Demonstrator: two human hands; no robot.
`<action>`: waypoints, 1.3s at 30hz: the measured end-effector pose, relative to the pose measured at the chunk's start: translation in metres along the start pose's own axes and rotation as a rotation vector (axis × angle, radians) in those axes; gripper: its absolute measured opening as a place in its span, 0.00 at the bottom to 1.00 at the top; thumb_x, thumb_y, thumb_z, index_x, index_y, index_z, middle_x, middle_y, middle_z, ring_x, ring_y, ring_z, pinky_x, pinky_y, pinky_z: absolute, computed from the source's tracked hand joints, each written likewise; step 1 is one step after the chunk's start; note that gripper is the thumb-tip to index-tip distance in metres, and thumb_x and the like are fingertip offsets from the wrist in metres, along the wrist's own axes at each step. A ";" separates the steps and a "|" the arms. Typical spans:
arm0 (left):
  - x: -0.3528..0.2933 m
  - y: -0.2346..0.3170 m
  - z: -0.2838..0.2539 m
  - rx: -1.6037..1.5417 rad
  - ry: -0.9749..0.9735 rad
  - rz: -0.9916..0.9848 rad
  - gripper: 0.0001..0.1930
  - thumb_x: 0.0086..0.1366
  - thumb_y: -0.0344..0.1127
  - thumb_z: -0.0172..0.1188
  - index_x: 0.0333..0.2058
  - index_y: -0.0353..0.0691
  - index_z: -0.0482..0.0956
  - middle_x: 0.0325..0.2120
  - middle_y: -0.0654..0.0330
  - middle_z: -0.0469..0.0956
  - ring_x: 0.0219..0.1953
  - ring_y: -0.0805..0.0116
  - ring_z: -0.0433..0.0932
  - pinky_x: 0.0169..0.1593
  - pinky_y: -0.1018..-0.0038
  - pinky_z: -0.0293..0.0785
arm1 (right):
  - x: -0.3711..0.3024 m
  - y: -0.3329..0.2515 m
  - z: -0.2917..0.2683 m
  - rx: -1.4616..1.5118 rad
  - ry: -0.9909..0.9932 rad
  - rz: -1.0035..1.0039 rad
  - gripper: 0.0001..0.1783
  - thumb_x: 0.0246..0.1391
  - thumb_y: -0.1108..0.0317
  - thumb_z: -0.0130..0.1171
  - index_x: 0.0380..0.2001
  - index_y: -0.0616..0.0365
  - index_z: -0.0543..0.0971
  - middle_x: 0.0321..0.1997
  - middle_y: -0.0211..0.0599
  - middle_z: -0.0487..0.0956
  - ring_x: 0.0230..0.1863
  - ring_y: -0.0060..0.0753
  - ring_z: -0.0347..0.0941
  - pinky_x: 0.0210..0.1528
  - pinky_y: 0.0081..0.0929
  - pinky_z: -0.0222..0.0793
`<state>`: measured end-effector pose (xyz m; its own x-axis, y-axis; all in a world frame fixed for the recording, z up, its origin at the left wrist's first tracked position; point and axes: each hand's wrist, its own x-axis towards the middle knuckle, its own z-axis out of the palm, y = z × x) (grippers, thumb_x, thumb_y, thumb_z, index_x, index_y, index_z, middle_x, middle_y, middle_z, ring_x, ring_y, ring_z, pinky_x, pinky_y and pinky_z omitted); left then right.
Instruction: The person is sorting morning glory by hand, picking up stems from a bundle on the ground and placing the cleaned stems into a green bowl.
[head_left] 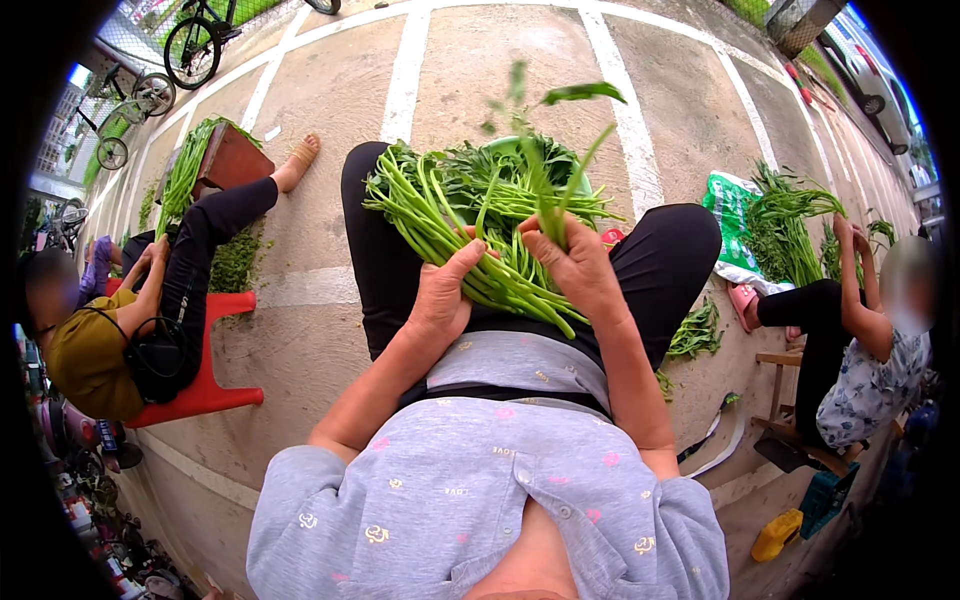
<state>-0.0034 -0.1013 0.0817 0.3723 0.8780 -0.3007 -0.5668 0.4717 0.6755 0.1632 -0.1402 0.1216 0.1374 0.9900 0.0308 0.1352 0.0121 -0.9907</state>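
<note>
A big heap of long-stemmed leafy greens (440, 200) lies across my lap, between my knees, its pale green stalks slanting down to the right. My left hand (445, 292) is closed at the heap's near side, thumb and fingers pinching green stems. Just right of it, my right hand (578, 265) grips a leafy sprig (552, 190) that points up and away, its top smeared by motion. Part of a light green basin (503, 146) shows behind the leaves; the greens hide most of it.
On the left, a person on a red stool (225, 305) handles greens beside a brown box (232, 158). A person on the right holds more greens near a green-and-white sack (733, 225). Loose leaves (697, 330) lie by my right knee. Bicycles (192, 50) stand at far left.
</note>
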 end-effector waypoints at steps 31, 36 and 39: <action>-0.005 0.006 0.001 0.047 -0.024 -0.018 0.16 0.57 0.28 0.58 0.45 0.36 0.70 0.35 0.59 0.75 0.38 0.70 0.74 0.44 0.73 0.72 | 0.015 0.011 -0.016 0.077 0.114 0.009 0.15 0.48 0.64 0.64 0.34 0.59 0.71 0.21 0.20 0.67 0.22 0.12 0.59 0.23 0.14 0.57; -0.004 0.006 0.006 0.028 -0.048 0.030 0.17 0.57 0.27 0.59 0.46 0.35 0.69 0.36 0.60 0.75 0.40 0.70 0.74 0.47 0.73 0.71 | 0.014 0.013 0.024 -0.171 -0.152 -0.079 0.17 0.44 0.65 0.65 0.36 0.61 0.73 0.27 0.38 0.76 0.29 0.25 0.72 0.33 0.23 0.67; -0.004 0.006 0.006 0.035 -0.051 0.042 0.19 0.57 0.27 0.59 0.48 0.35 0.68 0.37 0.60 0.75 0.41 0.70 0.74 0.47 0.73 0.70 | 0.014 0.011 0.020 -0.057 -0.173 -0.067 0.14 0.48 0.67 0.62 0.37 0.62 0.74 0.28 0.34 0.77 0.29 0.23 0.70 0.34 0.22 0.66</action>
<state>-0.0038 -0.1021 0.0906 0.3863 0.8912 -0.2380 -0.5565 0.4309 0.7103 0.1468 -0.1235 0.1088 -0.0438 0.9967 0.0688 0.1948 0.0761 -0.9779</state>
